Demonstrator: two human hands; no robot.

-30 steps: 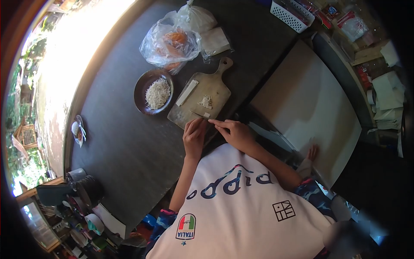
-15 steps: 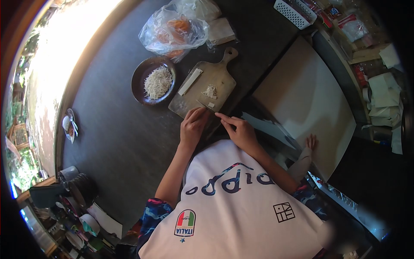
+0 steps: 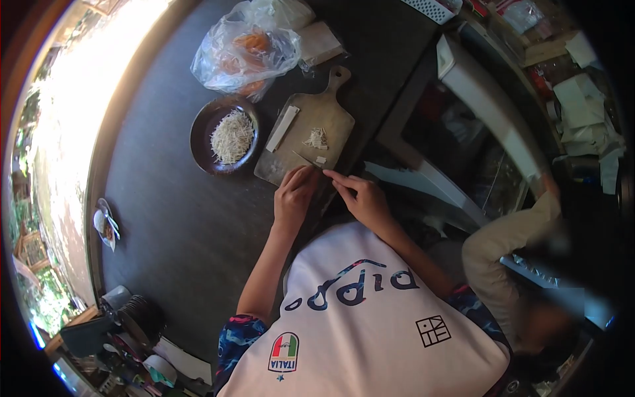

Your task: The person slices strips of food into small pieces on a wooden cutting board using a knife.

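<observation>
In the head view my right hand [image 3: 362,198] grips a small knife [image 3: 306,159], its index finger stretched along the back of the blade. My left hand [image 3: 294,190] is closed in a pinch close to the blade, at the near edge of the wooden cutting board [image 3: 309,111]; what its fingers hold is hidden. On the board lie a long pale stick [image 3: 282,129], a small heap of thin pale strips [image 3: 317,137] and a small pale piece [image 3: 321,160] near the knife. Left of the board, a dark round bowl [image 3: 199,147] contains white shreds [image 3: 231,136].
Behind the board are a clear plastic bag [image 3: 246,49] with orange contents and a flat brown packet [image 3: 321,43]. At right, another person's beige sleeve [image 3: 509,235] reaches to a raised white lid [image 3: 493,92] over a glass-topped compartment. Stacked dishes [image 3: 142,317] stand lower left.
The white lid at right has swung up, showing the compartment beneath, and the other person's arm has moved with it. The view has shifted slightly; my hands keep nearly the same pose.
</observation>
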